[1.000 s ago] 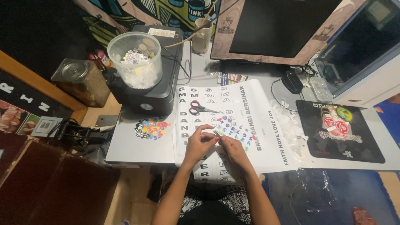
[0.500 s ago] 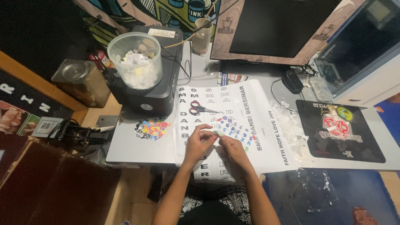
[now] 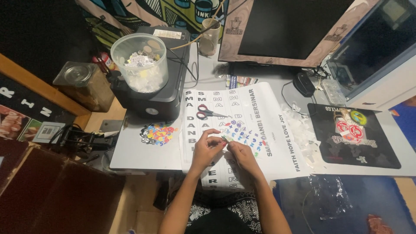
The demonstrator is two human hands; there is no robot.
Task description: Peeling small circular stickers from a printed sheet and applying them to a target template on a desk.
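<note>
Head view: left hand [image 3: 207,147] and right hand [image 3: 239,152] meet over the white sheet [image 3: 242,130], fingertips pinched together on a small sticker [image 3: 225,138] between them. Coloured stickers [image 3: 242,132] dot the sheet just beyond; red-handled scissors [image 3: 208,113] lie above. More stickers [image 3: 159,133] are piled left. A clear tub [image 3: 140,65] of white scraps sits on the black printer [image 3: 158,99].

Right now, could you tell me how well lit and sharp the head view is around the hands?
Head view: the white sheet is evenly lit; left hand and right hand are fairly sharp, though the small piece between them is too tiny to identify; the left edge falls into darkness; wide-angle bending shows at the monitor.
</note>
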